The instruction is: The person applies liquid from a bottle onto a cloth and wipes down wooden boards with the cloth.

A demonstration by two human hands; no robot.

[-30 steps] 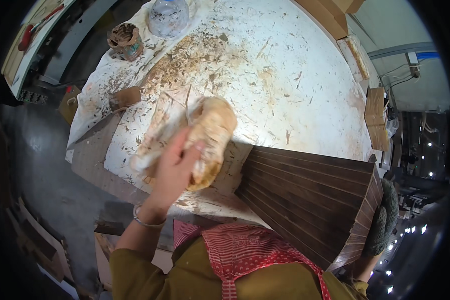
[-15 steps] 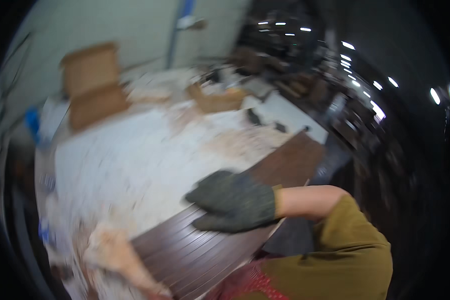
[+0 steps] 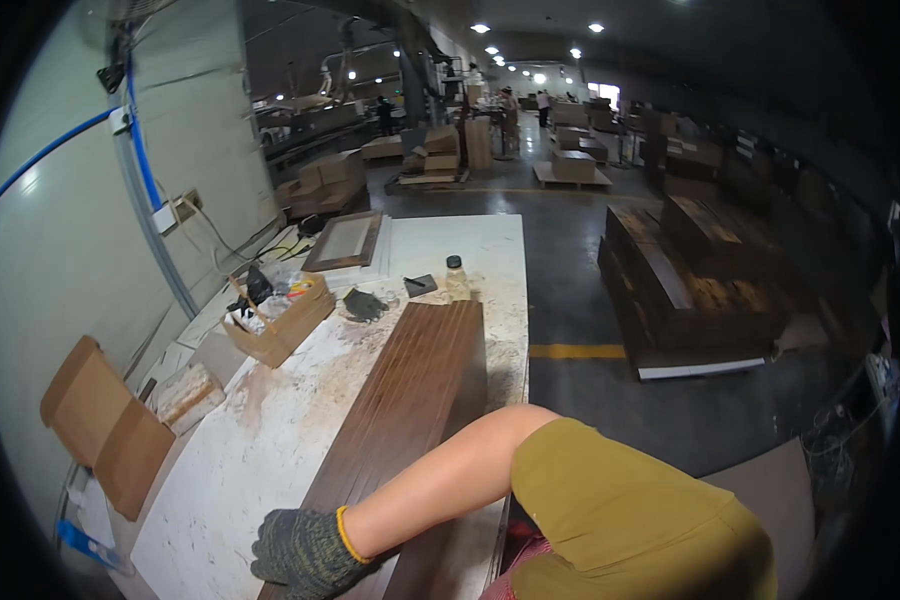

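Observation:
My right hand (image 3: pixel 312 552), in a dark grey-green knitted glove with a yellow cuff, is at the near end of a long dark brown wooden board (image 3: pixel 410 375). Its fingers are bent together over the board's left edge; their tips are hidden. Lengthwise grooves run along the board's top, and a tall dark side shows on its right. The board lies on a white worktable (image 3: pixel 210 500) strewn with brown dust. My left hand is out of view.
Along the wall side stand an open cardboard box (image 3: pixel 135 465) and a carton of odds and ends (image 3: pixel 295 325). Farther up lie a glove (image 3: pixel 365 305), a capped bottle (image 3: pixel 456 280) and a brown frame (image 3: pixel 345 240). Stacked dark panels (image 3: pixel 685 290) stand on the floor at right.
The view has swung toward the hall and sharpened. My gloved right hand, stretched across the middle of the board before, is now at its near end with the fingers bent.

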